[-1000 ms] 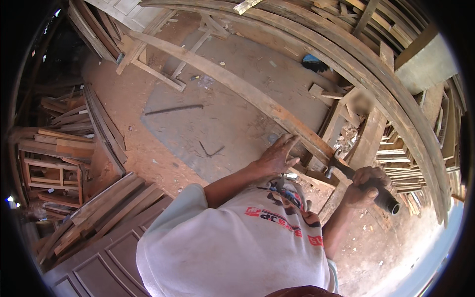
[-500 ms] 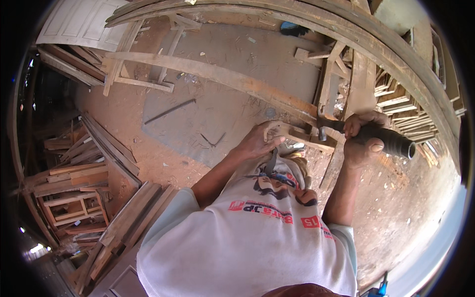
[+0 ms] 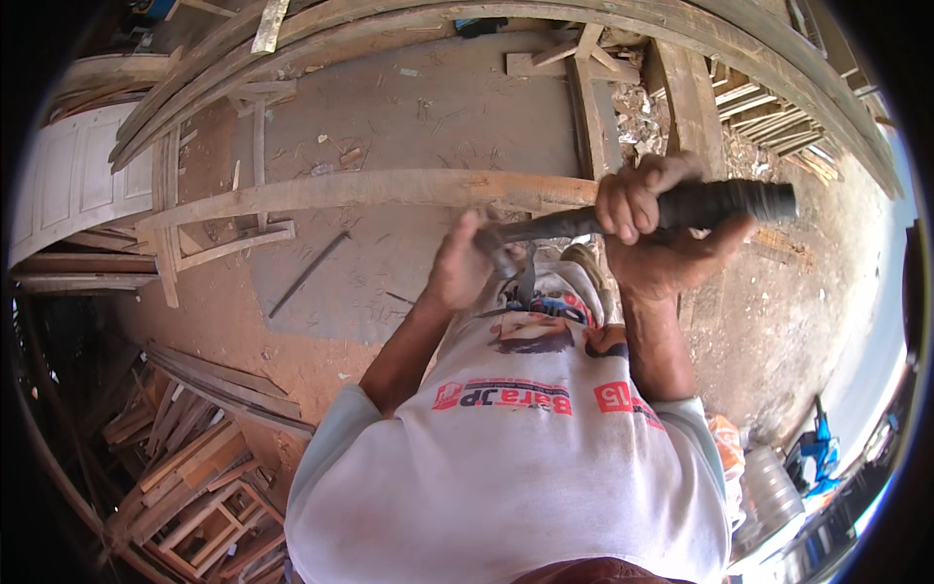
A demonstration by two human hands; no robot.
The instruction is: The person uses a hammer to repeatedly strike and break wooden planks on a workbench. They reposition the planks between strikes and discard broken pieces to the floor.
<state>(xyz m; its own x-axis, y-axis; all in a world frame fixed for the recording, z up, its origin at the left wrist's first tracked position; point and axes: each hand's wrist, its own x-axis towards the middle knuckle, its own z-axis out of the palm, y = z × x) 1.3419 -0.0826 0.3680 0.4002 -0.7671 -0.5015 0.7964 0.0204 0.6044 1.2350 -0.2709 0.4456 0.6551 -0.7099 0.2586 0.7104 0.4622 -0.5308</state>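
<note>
Right grip [image 3: 654, 234] on hammer [image 3: 559, 225]

Head view: my right grip is closed round the hammer, near the long plank [image 3: 360, 189]. My left grip [image 3: 461, 263], blurred, is beside the hammer's head; its state I cannot tell.

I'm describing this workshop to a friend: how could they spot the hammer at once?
Start with the white printed shirt filling the lower middle. Just above it, the person's right hand grips the hammer, which lies nearly level and points toward the left hand. Its thick, black, ridged end sets it apart from the long, pale wooden beam beyond it.
</note>
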